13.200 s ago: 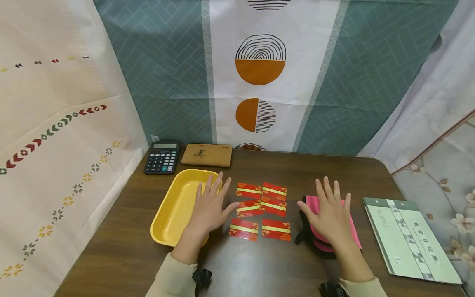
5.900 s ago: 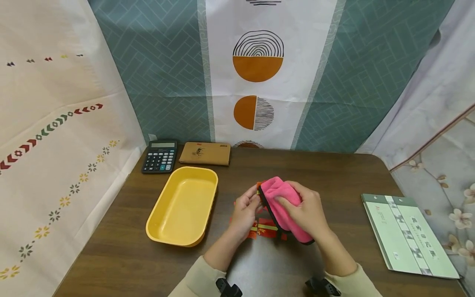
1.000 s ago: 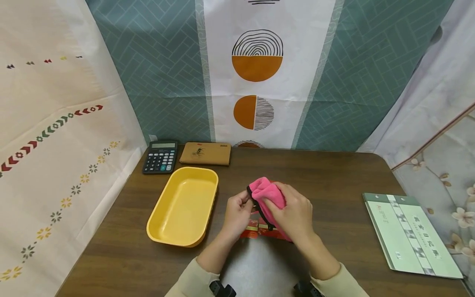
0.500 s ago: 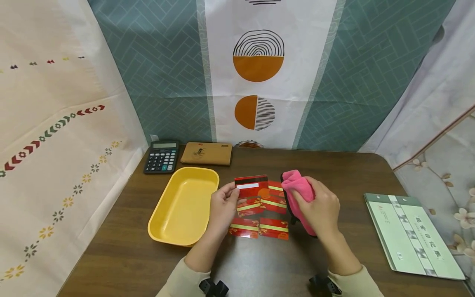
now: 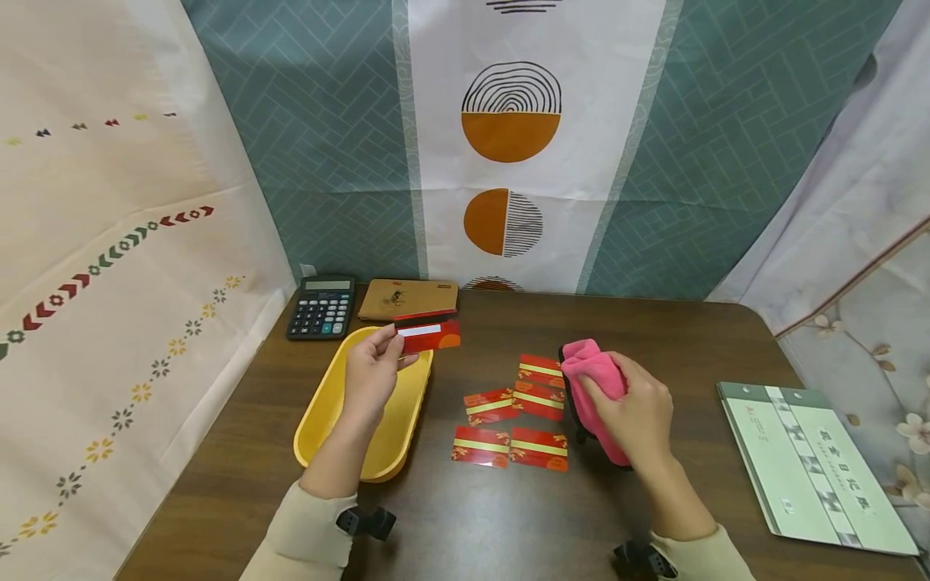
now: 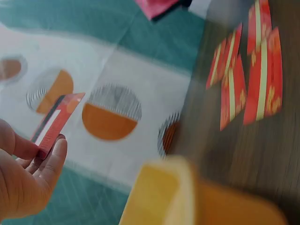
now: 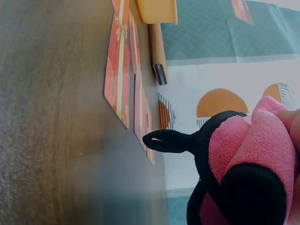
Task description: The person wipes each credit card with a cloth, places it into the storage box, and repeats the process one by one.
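My left hand (image 5: 370,375) pinches a red plastic card (image 5: 440,336) by its edge, above the far end of the yellow tray (image 5: 305,440). The card's back faces me, with a dark stripe and a white strip; the left wrist view also shows this card (image 6: 56,121) between thumb and fingers. In my right hand (image 5: 643,407), a pink cloth (image 5: 596,379) is bunched up. Black edging and a black loop (image 7: 168,141) show on the cloth in the right wrist view. Several red cards with yellow bands, one of them a lower-right card (image 5: 539,460), lie between the hands.
A calculator (image 5: 321,308) and a tan wallet-like case (image 5: 385,300) lie at the back left, behind the tray. A pale green book (image 5: 806,468) lies at the right edge of the brown table (image 5: 465,532). Patterned fabric (image 5: 334,161) hangs behind the table.
My left hand has taken a card from the back left of the group and moved it left, up over the tray. The cloth, earlier against the card, has moved right with my right hand.
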Available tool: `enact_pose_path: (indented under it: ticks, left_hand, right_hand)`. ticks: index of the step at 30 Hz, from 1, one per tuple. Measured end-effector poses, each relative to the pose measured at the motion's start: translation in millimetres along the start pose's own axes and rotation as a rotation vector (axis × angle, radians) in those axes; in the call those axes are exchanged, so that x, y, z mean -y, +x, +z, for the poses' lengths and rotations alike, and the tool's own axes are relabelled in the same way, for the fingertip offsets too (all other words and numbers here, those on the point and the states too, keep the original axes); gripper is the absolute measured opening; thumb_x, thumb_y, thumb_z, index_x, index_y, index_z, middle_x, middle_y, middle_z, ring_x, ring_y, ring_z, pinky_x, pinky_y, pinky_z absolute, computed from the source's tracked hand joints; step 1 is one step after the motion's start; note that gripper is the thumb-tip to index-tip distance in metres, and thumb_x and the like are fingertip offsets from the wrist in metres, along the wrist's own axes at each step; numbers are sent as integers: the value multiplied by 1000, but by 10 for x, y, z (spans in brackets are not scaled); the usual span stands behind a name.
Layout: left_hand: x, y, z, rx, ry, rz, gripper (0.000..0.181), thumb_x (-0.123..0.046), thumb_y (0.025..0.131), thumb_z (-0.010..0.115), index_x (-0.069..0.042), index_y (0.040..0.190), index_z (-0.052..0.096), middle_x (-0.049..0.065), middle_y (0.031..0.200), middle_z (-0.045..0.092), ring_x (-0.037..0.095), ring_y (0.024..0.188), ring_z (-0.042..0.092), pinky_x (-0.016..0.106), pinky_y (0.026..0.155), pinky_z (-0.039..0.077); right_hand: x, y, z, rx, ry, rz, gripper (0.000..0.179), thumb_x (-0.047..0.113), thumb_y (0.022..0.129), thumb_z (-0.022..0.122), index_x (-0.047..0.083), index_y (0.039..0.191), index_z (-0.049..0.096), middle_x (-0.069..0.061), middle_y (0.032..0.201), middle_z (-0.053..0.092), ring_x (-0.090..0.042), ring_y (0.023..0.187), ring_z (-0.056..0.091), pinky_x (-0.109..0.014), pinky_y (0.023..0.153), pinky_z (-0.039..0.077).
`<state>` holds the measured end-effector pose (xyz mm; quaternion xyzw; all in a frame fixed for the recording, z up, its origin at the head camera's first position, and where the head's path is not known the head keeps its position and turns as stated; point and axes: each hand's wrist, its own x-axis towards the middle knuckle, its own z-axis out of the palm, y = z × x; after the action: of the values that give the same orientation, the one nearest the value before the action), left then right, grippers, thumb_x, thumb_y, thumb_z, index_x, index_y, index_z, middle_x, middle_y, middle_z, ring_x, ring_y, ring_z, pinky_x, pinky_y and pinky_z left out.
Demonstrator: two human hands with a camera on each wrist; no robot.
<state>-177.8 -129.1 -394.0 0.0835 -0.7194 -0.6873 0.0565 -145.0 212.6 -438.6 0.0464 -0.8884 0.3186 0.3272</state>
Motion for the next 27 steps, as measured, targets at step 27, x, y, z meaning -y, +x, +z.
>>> enact_pose_path:
  ticks: [27]
  left_hand:
    - [784,376,-449,2,233,-138,33,5,101,51,16,132,55,36,121,62,18,77,68,26,70,61]
  right_hand:
    - [-81,-79,112,56,15,47,52,25,78,89,-1,118,69,-20,101,73,-35,79,68,-52,69,58]
